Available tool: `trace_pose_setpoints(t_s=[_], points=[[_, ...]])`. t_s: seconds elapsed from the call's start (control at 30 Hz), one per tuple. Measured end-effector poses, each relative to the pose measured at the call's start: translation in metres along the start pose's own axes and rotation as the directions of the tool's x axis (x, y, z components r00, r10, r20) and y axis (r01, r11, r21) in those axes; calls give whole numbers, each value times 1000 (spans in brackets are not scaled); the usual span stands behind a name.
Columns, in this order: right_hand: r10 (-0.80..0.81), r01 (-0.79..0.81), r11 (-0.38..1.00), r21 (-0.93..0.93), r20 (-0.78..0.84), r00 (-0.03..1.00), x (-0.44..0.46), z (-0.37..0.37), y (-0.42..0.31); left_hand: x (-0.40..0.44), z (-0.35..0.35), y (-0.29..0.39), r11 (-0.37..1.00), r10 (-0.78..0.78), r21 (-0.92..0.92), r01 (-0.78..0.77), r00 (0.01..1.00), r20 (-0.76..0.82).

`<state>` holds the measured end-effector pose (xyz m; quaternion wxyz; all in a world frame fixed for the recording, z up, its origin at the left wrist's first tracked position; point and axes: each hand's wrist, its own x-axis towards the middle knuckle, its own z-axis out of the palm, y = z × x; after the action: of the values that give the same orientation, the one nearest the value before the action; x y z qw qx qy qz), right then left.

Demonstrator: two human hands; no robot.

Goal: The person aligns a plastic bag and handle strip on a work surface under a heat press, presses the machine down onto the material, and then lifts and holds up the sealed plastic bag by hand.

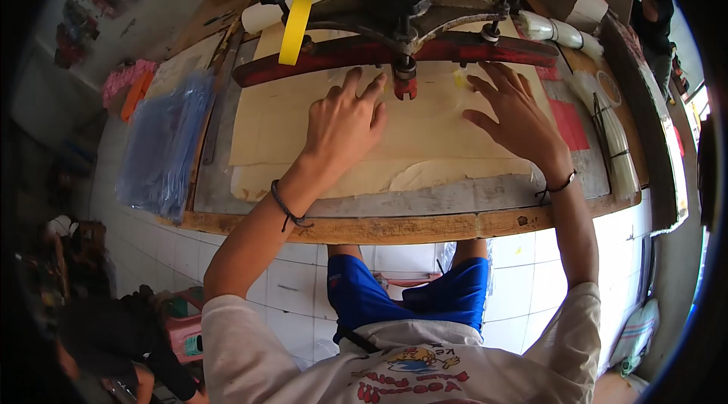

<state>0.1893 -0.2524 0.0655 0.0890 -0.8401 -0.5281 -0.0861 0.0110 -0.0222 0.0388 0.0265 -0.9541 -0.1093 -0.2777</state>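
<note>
From where I stood, the tan sheet [425,135] was lying flat on the tabletop [349,207], in front of the red bar [334,57], on the side of the person, and its far part reached up to this bar. Below this sheet, a rough-edged layer [455,172] was showing, nearer to the person than the bar.

The left hand [340,122] was over the sheet, in front of the left half of the bar. Its fingers were partly spread and bent a little, and they gripped nothing; two fingertips pointed to the bar from near. The right hand [523,116] was over the right part of the sheet, in front of the right half of the bar. Its fingers were open, with the thumb apart, and it also held nothing. I could not tell how firmly the hands were pressing.

A yellow roll [295,29] stood upright at the left part of the bar. A black metal frame [345,13] rose above the bar, and a white roll [262,17] lay behind it. Clear plastic sheets [163,142] were stacked to the left of the bar.
</note>
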Motion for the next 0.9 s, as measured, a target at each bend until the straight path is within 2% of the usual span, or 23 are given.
trace_pose_setpoints(t_s=[0.13, 0.33, 0.57, 0.9], points=[[17, -16, 999, 38, -23, 1000, 1, 3, -4, -1, 2, 2, 1000, 20, -21, -19, 1000, 7], [-35, 35, 999, 9, -30, 999, 4, 15, 0, 4, 4, 4, 1000, 0, -17, 1, 997, 74], [-68, 68, 997, -35, 5, 998, 6, 12, -12, 6, 11, -1, 999, -11, -41, 14, 997, 80], [-8, 4, 997, -74, -59, 998, 14, 24, -20, 11, 16, -3, 999, -5, -51, 11, 993, 117]])
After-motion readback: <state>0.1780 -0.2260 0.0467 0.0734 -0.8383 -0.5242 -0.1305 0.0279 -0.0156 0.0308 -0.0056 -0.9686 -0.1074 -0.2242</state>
